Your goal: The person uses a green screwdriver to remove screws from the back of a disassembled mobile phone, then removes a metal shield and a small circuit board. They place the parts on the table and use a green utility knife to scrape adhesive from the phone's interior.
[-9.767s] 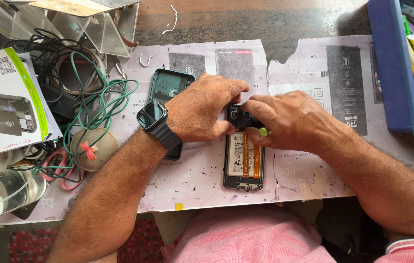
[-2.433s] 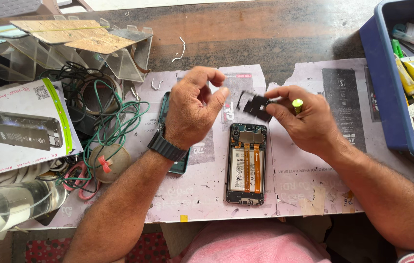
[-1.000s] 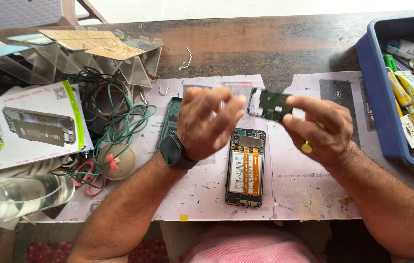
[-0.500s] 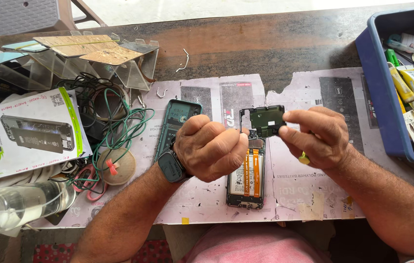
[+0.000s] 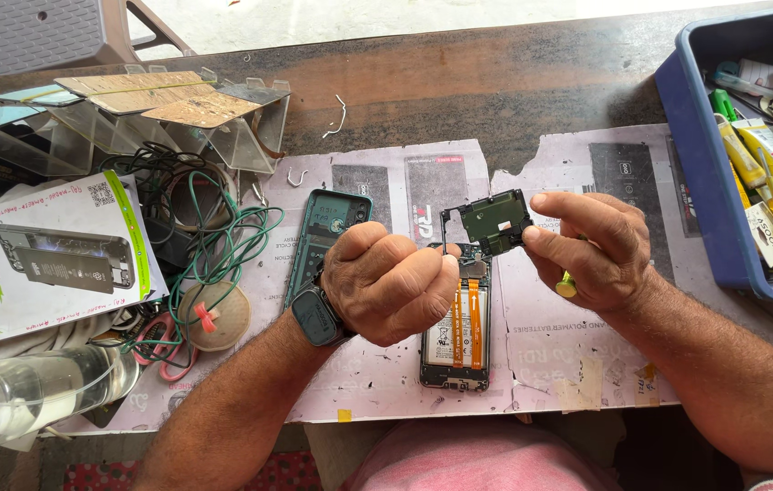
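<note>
since half a second ago the left hand [image 5: 391, 291] has stayed curled over the top of the opened phone [image 5: 456, 323], and the right hand [image 5: 597, 250] still holds the small circuit board [image 5: 494, 221] lifted just above it. right fingers [image 5: 577, 207] pinch the board's edge, with a yellow-tipped tool [image 5: 567, 287] tucked in the palm. left fingers are closed in a loose fist, thumb tip by the phone's upper end; i cannot tell whether they hold anything. the board is out and the back cover [image 5: 327, 238] lies off to the left; battery and orange ribbons remain inside. room is tight: tangled wires [image 5: 214, 245] left, blue tray [image 5: 705, 200] right, open worktop [image 5: 459, 86] beyond.
</note>
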